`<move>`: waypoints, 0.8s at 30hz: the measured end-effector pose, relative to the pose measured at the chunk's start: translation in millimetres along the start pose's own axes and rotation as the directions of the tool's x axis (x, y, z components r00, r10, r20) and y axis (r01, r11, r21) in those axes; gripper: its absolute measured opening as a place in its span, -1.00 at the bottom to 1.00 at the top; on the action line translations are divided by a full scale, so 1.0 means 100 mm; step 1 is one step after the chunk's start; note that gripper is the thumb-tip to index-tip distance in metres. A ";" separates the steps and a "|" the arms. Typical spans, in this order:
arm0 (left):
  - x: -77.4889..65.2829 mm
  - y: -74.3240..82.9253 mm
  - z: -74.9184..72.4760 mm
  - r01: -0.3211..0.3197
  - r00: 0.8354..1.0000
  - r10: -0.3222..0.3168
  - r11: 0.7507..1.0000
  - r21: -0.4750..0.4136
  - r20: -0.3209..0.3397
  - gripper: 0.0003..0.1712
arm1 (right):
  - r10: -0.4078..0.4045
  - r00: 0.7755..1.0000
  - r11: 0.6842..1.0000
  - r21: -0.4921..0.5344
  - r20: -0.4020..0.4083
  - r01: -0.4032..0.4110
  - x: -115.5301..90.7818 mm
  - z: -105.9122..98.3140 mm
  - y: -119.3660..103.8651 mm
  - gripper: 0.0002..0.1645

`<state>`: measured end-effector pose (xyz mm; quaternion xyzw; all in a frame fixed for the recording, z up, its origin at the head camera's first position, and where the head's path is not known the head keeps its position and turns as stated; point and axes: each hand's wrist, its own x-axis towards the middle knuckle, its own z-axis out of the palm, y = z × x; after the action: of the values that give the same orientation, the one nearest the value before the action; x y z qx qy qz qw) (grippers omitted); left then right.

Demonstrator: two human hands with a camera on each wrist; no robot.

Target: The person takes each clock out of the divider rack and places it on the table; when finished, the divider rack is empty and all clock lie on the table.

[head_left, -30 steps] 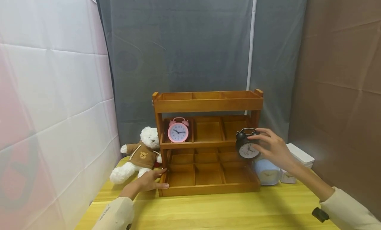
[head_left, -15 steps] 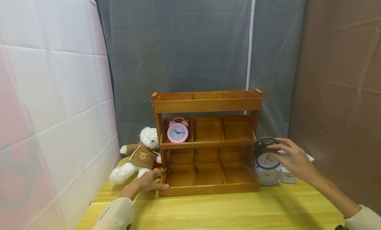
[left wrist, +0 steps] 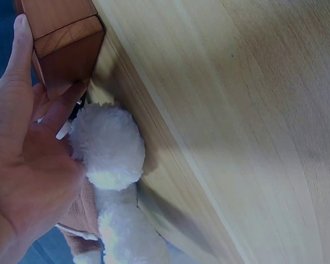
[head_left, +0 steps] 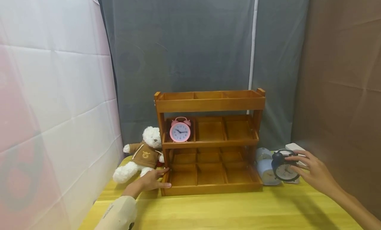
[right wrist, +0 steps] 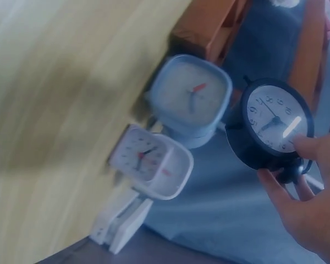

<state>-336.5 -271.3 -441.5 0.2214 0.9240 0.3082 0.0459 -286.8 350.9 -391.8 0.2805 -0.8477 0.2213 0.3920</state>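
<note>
My right hand (head_left: 312, 173) holds a black twin-bell alarm clock (head_left: 286, 172) by its top, between thumb and fingers. The clock hangs at the right of the wooden shelf (head_left: 208, 189), overlapping the smaller clocks in the head view. In the right wrist view, thumb and fingers pinch the black clock (right wrist: 275, 118) around its bells. At the shelf's lower left front corner my left hand (head_left: 148, 181) grips the wood, thumb on the front and fingers along the side. A pink twin-bell alarm clock (head_left: 180, 132) stands in the middle tier's left compartment.
A white teddy bear (head_left: 145, 154) in a brown hoodie sits left of the shelf. To the right stand a blue clock (right wrist: 190, 99), a small square clock (right wrist: 138, 157) before a pale rounded clock (right wrist: 179, 176), and white flat objects (right wrist: 121, 223). Cloth walls surround the table.
My right hand has carried the black alarm clock from in front of the shelf's right side, rightward and down, to beside it. The left hand keeps its hold on the corner.
</note>
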 end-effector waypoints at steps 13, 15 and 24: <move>0.02 0.00 0.00 0.027 1.000 -0.028 0.999 0.023 0.002 0.02 | 0.069 0.996 0.992 0.101 0.060 -0.075 -0.47 0.10 0.27 -0.37; 0.02 -0.01 0.00 0.037 0.999 -0.037 0.999 0.032 -0.001 0.02 | 0.072 0.996 0.990 0.114 0.059 -0.078 -0.54 0.11 0.31 -0.37; 0.02 0.02 -0.01 0.045 0.999 -0.045 0.998 0.040 -0.002 0.02 | 0.074 0.996 0.997 -0.036 0.040 -0.073 -0.77 0.14 0.53 -0.35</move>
<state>-338.0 -269.7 -439.9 0.2013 0.9348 0.2885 0.0479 -287.8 405.4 -469.6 0.2469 -0.8690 0.2151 0.3709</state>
